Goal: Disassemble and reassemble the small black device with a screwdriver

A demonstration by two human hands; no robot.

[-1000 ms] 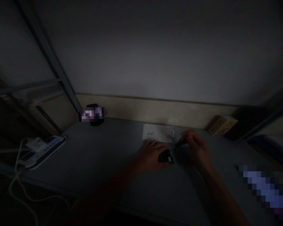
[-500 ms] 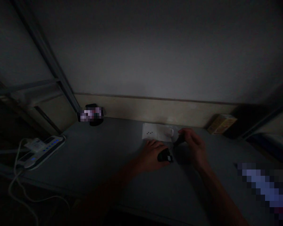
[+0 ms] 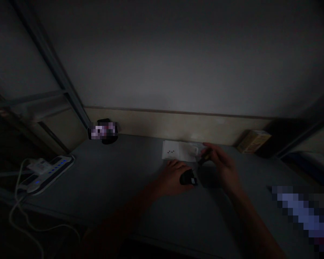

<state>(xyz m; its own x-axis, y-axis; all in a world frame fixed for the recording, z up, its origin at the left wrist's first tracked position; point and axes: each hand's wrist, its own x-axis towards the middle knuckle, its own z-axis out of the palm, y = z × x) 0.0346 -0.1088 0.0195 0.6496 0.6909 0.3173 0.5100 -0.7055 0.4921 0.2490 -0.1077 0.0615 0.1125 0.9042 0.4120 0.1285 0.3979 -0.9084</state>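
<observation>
The light is dim. My left hand rests on the grey tabletop, its fingers around a small black device with a light patch at its right end. My right hand is pinched on a short dark screwdriver; its tip points down and left, close to the device's right end. I cannot tell whether the tip touches it. Just behind my hands lies a white sheet or shallow tray with several tiny dark screws on its left half. A clear piece seems to lie on its right part.
A phone on a dark stand is at the back left. To the left lies a white power strip with blue lights and cables. A small yellowish box stands at the back right against the wall. A blurred-out bright object lies at right.
The screwdriver has turned a little in my right fingers, and the index finger is now straighter. My left hand and the black device stay in place.
</observation>
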